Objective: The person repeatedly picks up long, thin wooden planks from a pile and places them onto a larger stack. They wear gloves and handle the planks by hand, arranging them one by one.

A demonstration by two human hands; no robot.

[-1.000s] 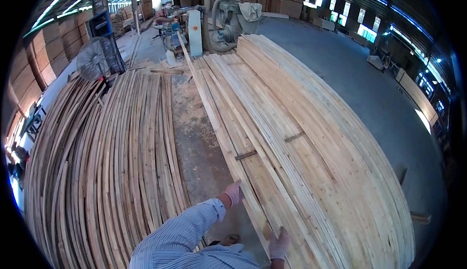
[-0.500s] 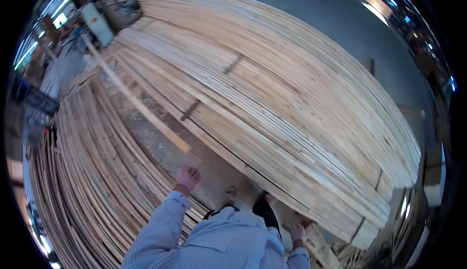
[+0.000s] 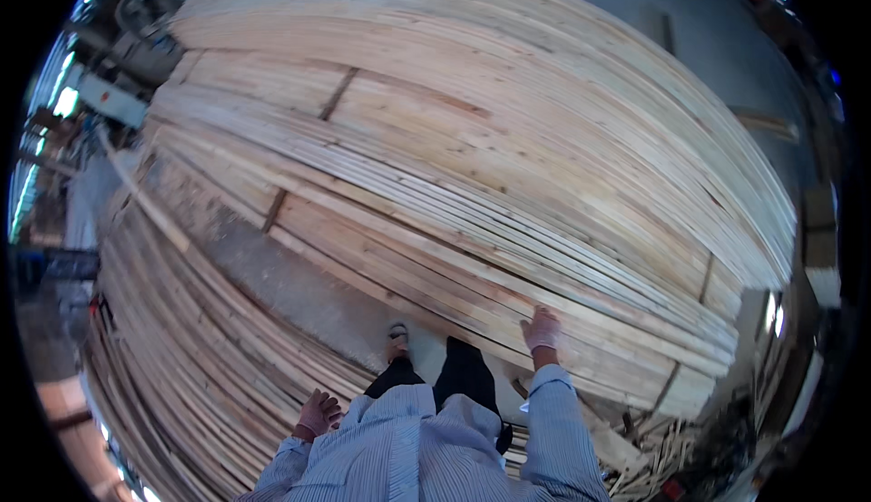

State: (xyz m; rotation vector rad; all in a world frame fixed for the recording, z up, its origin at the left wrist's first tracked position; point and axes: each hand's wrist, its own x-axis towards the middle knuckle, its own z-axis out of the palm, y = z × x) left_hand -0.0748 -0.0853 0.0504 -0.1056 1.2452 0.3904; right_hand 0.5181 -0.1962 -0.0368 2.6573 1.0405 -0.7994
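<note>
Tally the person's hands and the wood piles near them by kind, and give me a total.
Hands: 2, the left hand and the right hand
Pale lumber pile: 1
Browner lumber pile: 1
Scrap-wood heap, lower right: 1
Total: 5
Single boards blend together too much to count.

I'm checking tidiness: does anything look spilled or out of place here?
Yes: wood scraps lie jumbled at lower right, unlike the lined-up boards, and pale debris, perhaps shavings, litters the floor at left.
</note>
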